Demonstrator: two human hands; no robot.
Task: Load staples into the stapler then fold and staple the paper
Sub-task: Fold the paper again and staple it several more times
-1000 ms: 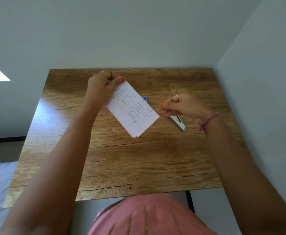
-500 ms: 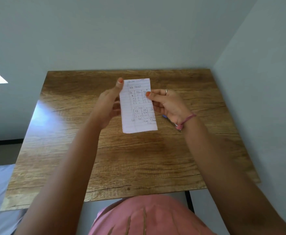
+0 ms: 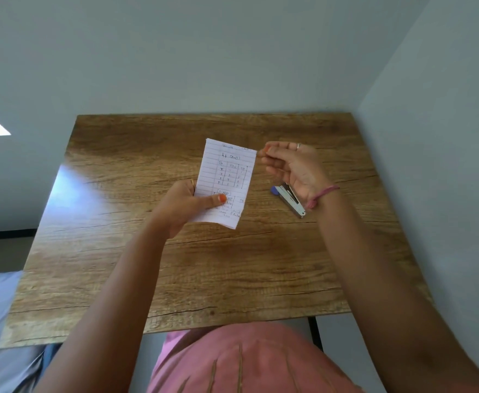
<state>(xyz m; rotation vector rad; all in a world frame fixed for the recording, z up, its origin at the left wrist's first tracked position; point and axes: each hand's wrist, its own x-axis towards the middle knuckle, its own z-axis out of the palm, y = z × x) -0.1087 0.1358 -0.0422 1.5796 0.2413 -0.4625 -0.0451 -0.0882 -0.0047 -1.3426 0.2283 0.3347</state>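
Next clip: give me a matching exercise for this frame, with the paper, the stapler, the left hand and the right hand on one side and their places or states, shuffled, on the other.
Things:
1. paper
2. stapler
3. left hand
4. right hand

States:
A. lying on the table
B. touching the sheet's top right corner
C. held up above the wood, written side to the camera
D. gripping the sheet's lower left part, thumb on front

Pairs: 1-C, 2-A, 3-D, 4-B

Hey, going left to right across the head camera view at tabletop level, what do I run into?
left hand → paper → stapler, lying on the table. The right hand hangs above the stapler, so it has no clear place in the order.
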